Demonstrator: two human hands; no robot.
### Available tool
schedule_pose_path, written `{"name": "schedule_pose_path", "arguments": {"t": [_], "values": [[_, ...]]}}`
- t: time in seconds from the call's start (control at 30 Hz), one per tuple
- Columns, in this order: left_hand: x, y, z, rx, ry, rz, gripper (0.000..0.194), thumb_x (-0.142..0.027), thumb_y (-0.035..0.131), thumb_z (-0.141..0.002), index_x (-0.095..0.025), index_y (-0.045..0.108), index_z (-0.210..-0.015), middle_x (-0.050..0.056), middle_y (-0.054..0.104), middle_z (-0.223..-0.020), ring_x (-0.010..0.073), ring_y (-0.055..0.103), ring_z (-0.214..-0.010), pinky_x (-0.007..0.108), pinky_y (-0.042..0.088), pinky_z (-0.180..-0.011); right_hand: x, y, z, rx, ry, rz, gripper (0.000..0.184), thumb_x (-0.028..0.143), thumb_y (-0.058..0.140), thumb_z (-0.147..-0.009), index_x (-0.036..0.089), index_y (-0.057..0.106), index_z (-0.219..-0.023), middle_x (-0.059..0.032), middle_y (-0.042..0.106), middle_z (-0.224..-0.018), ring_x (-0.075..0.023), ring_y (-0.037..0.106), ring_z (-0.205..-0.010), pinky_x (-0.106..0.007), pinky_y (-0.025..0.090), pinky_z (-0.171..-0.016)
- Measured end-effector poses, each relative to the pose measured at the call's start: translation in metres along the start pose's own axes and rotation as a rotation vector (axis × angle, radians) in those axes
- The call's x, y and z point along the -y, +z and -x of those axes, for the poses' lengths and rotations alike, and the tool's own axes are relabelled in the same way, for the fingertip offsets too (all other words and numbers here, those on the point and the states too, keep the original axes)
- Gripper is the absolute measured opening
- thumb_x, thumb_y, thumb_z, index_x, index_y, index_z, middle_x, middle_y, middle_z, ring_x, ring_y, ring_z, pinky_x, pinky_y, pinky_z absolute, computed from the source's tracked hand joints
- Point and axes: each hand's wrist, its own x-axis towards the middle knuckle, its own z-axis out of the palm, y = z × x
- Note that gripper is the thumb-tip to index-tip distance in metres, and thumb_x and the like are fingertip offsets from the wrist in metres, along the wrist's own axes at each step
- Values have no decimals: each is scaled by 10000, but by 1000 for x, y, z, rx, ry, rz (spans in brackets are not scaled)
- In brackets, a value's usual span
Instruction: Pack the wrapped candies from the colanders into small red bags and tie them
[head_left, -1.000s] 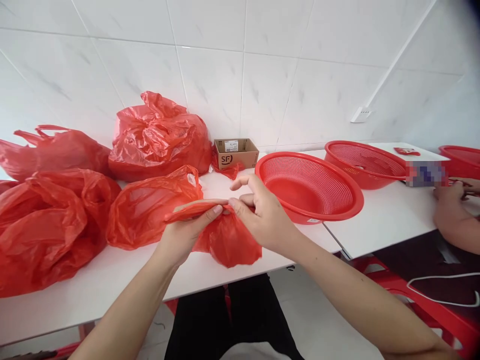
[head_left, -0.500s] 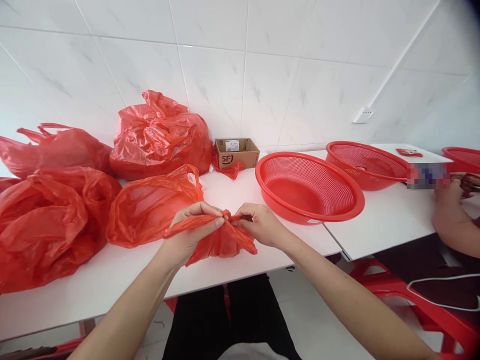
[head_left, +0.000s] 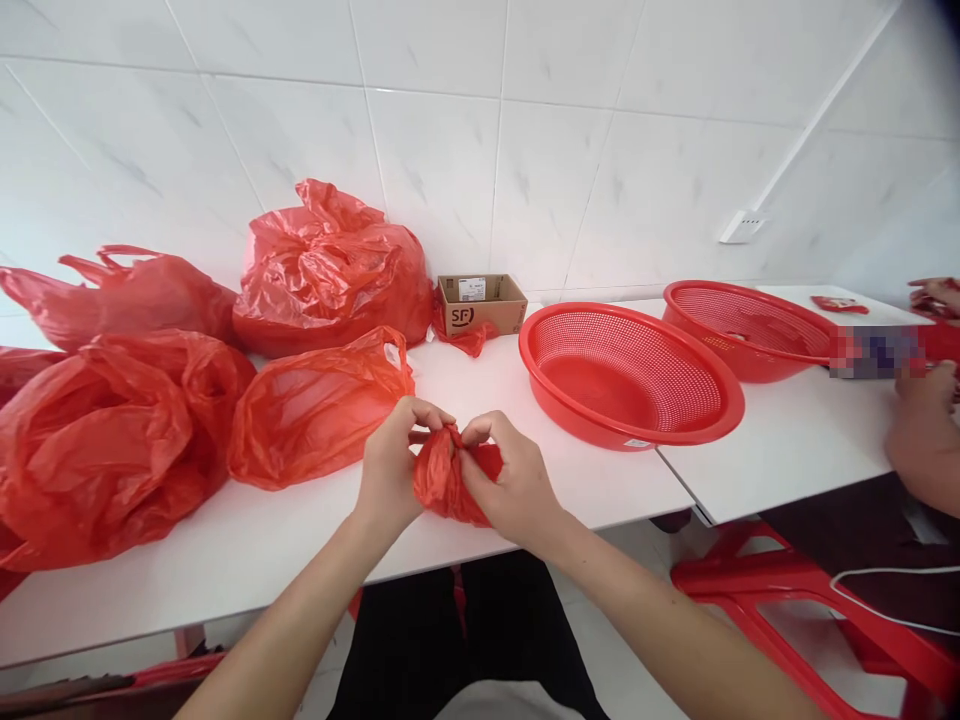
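Observation:
Over the front edge of the white table (head_left: 225,560), both my hands grip a small red plastic bag (head_left: 442,478) bunched into a tight wad. My left hand (head_left: 394,462) is closed on its left side, with fingers curled over the top. My right hand (head_left: 510,478) is closed on its right side, thumb and fingers pinching the plastic. An inflated red bag (head_left: 319,408) lies just left of my hands.
Several stuffed red bags (head_left: 105,440) fill the table's left, one big bag (head_left: 334,265) against the tiled wall. A small cardboard box (head_left: 480,303) stands at the back. Red colander baskets (head_left: 630,375) (head_left: 742,328) sit to the right. Another person's hand (head_left: 922,425) is at far right; red stool (head_left: 795,610) below.
The bag was spread and hanging between my hands; now it is gathered into a compact wad, with both hands drawn close together around it. The other person's hand shifted at the right.

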Motion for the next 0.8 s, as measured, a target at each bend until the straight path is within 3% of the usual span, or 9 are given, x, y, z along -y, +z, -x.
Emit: {"name": "schedule_pose_path", "arguments": {"t": [0.07, 0.17, 0.3, 0.4, 0.53, 0.67, 0.73, 0.8], "values": [[1, 1, 4, -43, 54, -83, 168, -162, 647, -834, -246, 545, -938, 17, 631, -956, 184, 628, -909, 298, 499, -757, 0, 0, 2, 13, 70, -101, 134, 226, 597, -866, 238, 507, -965, 1, 633, -885, -154, 627, -865, -340, 504, -839], [3, -1, 7, -39, 71, -109, 152, -192, 567, -910, -265, 567, -1043, 22, 625, -990, 168, 613, -878, 284, 495, -720, 1, -6, -5, 144, 255, -358, 231, 314, 621, -881, 218, 545, -1077, 5, 643, -849, -148, 642, -855, -348, 515, -858], [2, -9, 2, 3, 192, -203, 162, -163, 624, -877, -259, 626, -1008, 12, 626, -949, 154, 606, -852, 270, 490, -716, 3, -15, -17, 253, 395, -480, 223, 355, 669, -844, 179, 655, -980, -9, 655, -860, -133, 636, -813, -336, 526, -845], [-2, -21, -5, 120, 304, -291, 156, -116, 619, -872, -236, 673, -955, 2, 651, -908, 130, 620, -818, 253, 488, -721, 8, -18, -20, 262, 348, -326, 153, 312, 675, -832, 176, 648, -898, -8, 652, -838, -133, 616, -783, -322, 515, -792], [-9, -39, -10, 252, 262, -313, 151, -158, 622, -893, -251, 722, -958, -17, 682, -848, 104, 627, -712, 229, 483, -623, 20, -22, -15, 300, 219, 41, 29, 212, 589, -874, 198, 608, -857, 9, 641, -826, -127, 573, -764, -289, 457, -713], [-13, -49, -5, 63, 223, -327, 56, -213, 701, -847, -252, 741, -859, -21, 717, -843, 129, 651, -766, 256, 500, -703, 31, -25, -4, 426, 152, 237, 104, 129, 519, -880, 206, 565, -828, 27, 627, -837, -116, 535, -752, -275, 413, -695], [-13, -48, -3, -10, 131, -276, 22, -248, 729, -826, -245, 733, -804, -26, 718, -809, 129, 645, -747, 257, 496, -702, 32, -28, 0, 482, 181, 229, 110, 127, 516, -881, 206, 553, -814, 35, 617, -821, -110, 522, -732, -268, 407, -684], [-15, -45, -3, -12, -9, -215, 65, -292, 741, -814, -240, 730, -776, -26, 720, -778, 132, 644, -731, 250, 494, -679, 29, -31, 2, 492, 234, 201, 99, 155, 527, -889, 206, 562, -811, 34, 620, -813, -112, 530, -728, -265, 412, -673]]}}
